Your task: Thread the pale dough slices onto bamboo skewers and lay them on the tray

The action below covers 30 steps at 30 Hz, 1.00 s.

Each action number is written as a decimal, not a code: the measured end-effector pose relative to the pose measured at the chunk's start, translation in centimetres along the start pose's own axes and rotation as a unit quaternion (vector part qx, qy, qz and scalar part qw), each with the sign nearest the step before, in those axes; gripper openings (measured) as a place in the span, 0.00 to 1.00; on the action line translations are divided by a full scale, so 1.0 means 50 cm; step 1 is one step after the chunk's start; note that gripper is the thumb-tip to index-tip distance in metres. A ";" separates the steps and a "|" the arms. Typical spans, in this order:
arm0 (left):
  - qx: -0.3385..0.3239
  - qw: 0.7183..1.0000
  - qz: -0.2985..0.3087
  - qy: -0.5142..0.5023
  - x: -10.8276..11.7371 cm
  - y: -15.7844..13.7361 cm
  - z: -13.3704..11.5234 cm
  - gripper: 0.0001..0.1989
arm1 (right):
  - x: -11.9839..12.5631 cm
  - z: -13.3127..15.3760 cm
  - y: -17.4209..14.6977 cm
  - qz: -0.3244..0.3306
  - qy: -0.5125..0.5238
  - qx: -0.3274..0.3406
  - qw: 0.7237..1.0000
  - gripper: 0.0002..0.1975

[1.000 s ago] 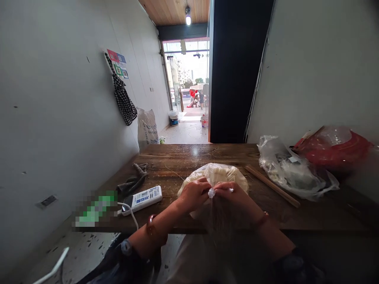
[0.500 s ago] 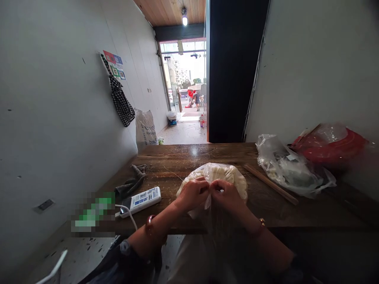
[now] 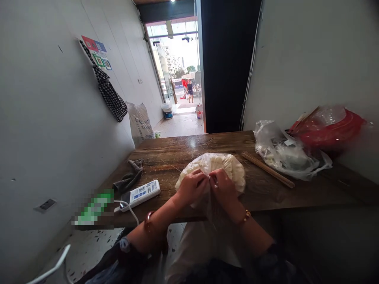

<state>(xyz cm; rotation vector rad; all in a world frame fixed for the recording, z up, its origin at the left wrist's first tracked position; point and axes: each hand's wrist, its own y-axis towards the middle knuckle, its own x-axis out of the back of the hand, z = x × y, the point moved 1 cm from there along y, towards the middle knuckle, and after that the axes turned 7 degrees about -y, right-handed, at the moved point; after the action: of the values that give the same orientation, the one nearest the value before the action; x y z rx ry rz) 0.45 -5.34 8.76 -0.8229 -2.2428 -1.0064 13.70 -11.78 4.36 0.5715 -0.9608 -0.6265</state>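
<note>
Left hand [image 3: 194,187] and right hand [image 3: 223,187] clamped on the gathered plastic of a clear bag [image 3: 237,171]

The left hand has its thumb and fingertips pinched on the plastic; the right hand grips the same gather, their tips touching or just beside each other, which of these I cannot tell; the clear bag, filled with pale pieces, lies on a dark wooden table [image 3: 183,148], loose plastic hanging from it toward the person; on the near side of the clear bag, a brown bangle [image 3: 149,221] circles the left wrist and a gold bracelet [image 3: 246,217] the right; just right of the clear bag lie wooden sticks [image 3: 269,169], set at a slant; farther right of it come a carrier bag [image 3: 290,156], its contents hard to make out, and a blurred red item [image 3: 334,128]; left of the clear bag lie a white device [image 3: 143,193] with a cable [image 3: 130,210] beside it, a grey cloth [image 3: 130,175] and a pixelated green item [image 3: 94,211]; well beyond the clear bag, leftward, are a sack [image 3: 140,122], a checked cloth [image 3: 109,96] hanging on the wall [image 3: 44,118] and a bucket [image 3: 167,112]
</note>
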 end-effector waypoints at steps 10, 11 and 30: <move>0.005 0.994 0.106 -0.034 0.038 0.044 -0.010 0.10 | -0.003 -0.013 -0.010 -0.035 0.050 -0.026 0.998 0.06; 0.004 0.992 0.122 -0.027 0.040 0.047 -0.012 0.09 | -0.004 -0.016 -0.011 -0.034 0.051 -0.026 0.998 0.07; 0.004 0.983 0.047 0.179 0.020 0.042 -0.010 0.06 | 0.040 -0.022 -0.026 -0.011 -0.147 0.104 0.984 0.18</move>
<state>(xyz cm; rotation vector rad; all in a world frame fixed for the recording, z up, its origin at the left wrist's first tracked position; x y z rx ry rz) 1.40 -4.32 10.68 -0.6765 -1.8854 -1.0110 15.22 -13.88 4.10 0.6867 -1.3088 -0.6453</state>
